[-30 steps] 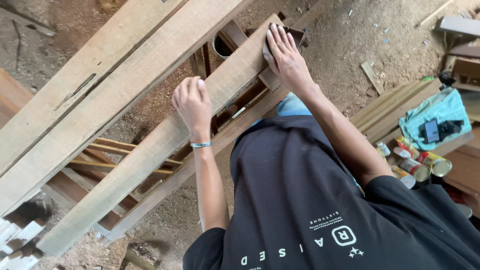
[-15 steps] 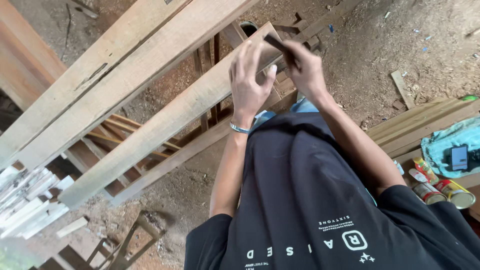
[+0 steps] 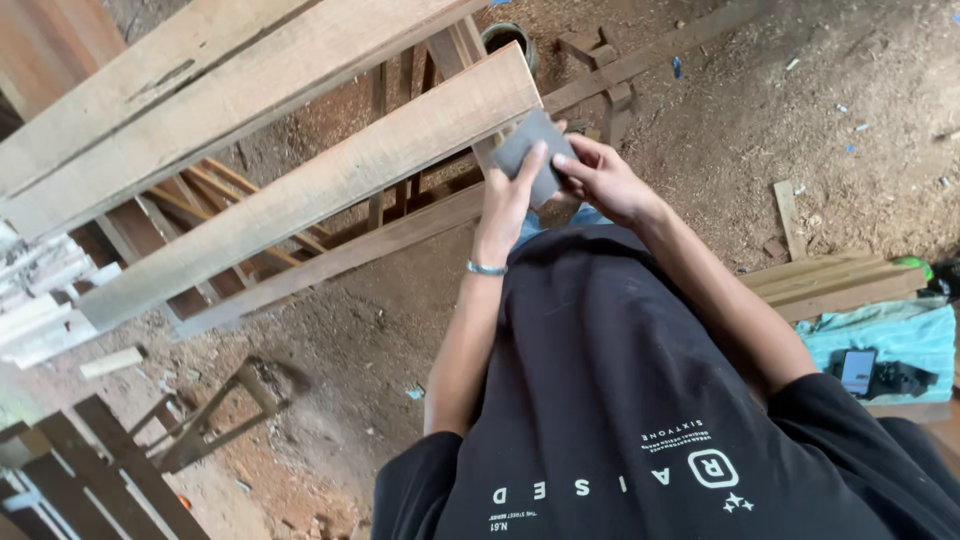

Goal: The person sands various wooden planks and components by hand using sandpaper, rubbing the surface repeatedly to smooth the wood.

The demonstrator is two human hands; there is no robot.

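Hands shifted lower: grey sandpaper sheet [image 3: 530,152], flat between left hand [image 3: 507,195] and right hand [image 3: 600,180].

Sawdust-covered dirt floor [image 3: 820,110] with scattered wood offcuts [image 3: 788,212], stacked planks [image 3: 840,285] beside a teal cloth [image 3: 900,345] carrying a phone [image 3: 858,370], and a round can [image 3: 510,38] near the top.

Rough woodworking yard: sawdust-strewn dirt floor [image 3: 760,120] beyond the hands, long sawn planks [image 3: 300,190] left of them, stacked boards [image 3: 830,285] to their right.
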